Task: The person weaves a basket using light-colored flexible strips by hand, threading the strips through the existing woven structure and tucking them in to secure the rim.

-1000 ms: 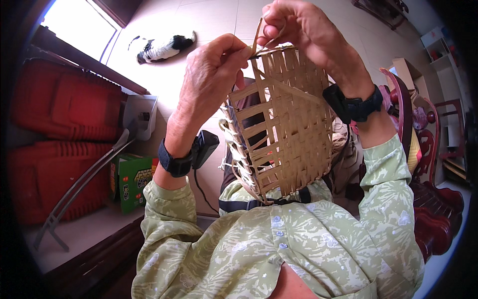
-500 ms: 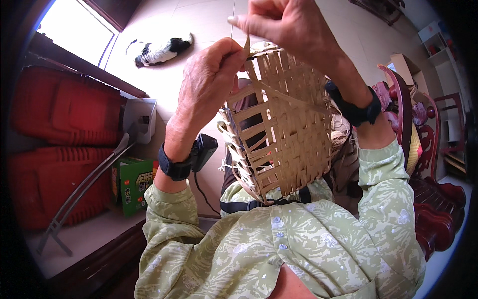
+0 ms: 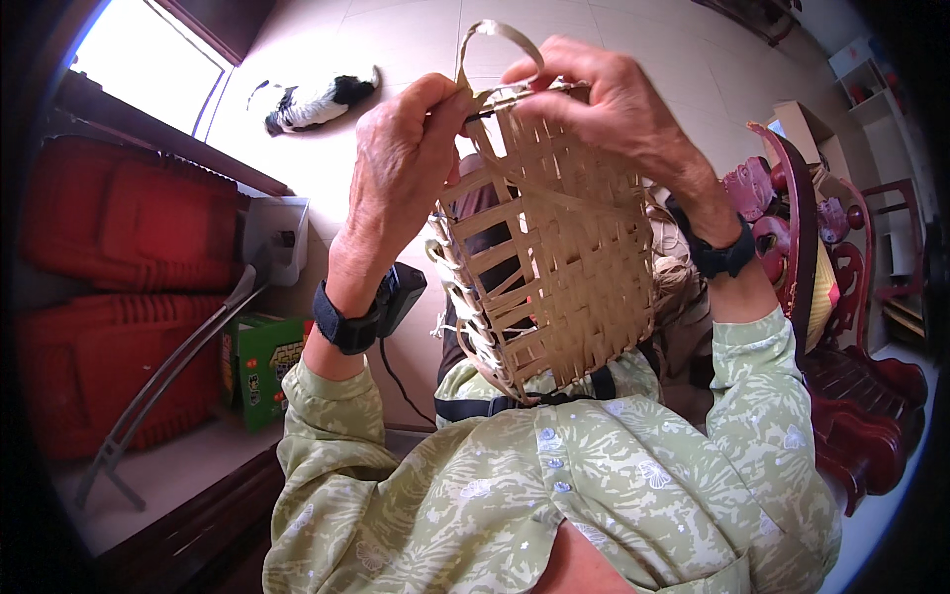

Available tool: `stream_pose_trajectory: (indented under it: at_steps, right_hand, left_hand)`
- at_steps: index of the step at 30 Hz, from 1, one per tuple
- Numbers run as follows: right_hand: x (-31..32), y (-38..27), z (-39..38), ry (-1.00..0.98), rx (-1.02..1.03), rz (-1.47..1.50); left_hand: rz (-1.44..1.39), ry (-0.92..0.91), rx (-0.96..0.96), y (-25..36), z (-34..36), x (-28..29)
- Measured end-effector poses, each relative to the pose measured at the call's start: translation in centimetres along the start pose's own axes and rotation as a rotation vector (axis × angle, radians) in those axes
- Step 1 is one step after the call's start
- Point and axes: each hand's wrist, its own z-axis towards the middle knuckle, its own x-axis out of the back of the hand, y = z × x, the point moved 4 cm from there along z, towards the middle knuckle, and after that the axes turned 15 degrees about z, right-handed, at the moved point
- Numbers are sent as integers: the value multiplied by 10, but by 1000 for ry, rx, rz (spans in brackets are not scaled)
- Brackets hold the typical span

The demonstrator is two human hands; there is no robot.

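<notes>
A woven basket of flat tan strips (image 3: 569, 267) rests upright on my lap, with open gaps at its left side. My left hand (image 3: 401, 168) pinches a pale strip (image 3: 505, 30) at the basket's top left corner, and the strip arches up in a loop above the rim. My right hand (image 3: 618, 119) is closed at the top rim beside that loop, slightly blurred, with fingers on the strip or rim; its fingertips are partly hidden. Loose strips (image 3: 668, 243) hang behind the basket's right side.
A black-and-white animal (image 3: 317, 104) lies on the tiled floor ahead. Stacked red plastic items (image 3: 124, 218), a grey bin (image 3: 282, 223) and a green box (image 3: 262, 371) stand at left. Carved dark-red wooden furniture (image 3: 841, 426) and a cardboard box (image 3: 797, 129) are at right.
My right hand rose to the left, then came down onto the rim. The strip, earlier upright, now forms an arched loop. My left hand stays pinched at the corner, shifted slightly left.
</notes>
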Motion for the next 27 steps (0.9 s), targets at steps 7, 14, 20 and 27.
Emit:
stream_pose_trajectory:
  at_steps: [7,14,20,27]
  right_hand:
    - [-24,11,8,30,-62,88]
    - [-24,12,10,51,-71,176]
    - [11,16,36,181,-99,-478]
    - [13,-5,24,401,189,-321]
  left_hand:
    - [-15,6,-35,-1,0,0]
    - [-26,-44,2,-1,3,2]
    - [22,-70,64,-1,6,0]
    - [-11,-88,93,-2,7,-1]
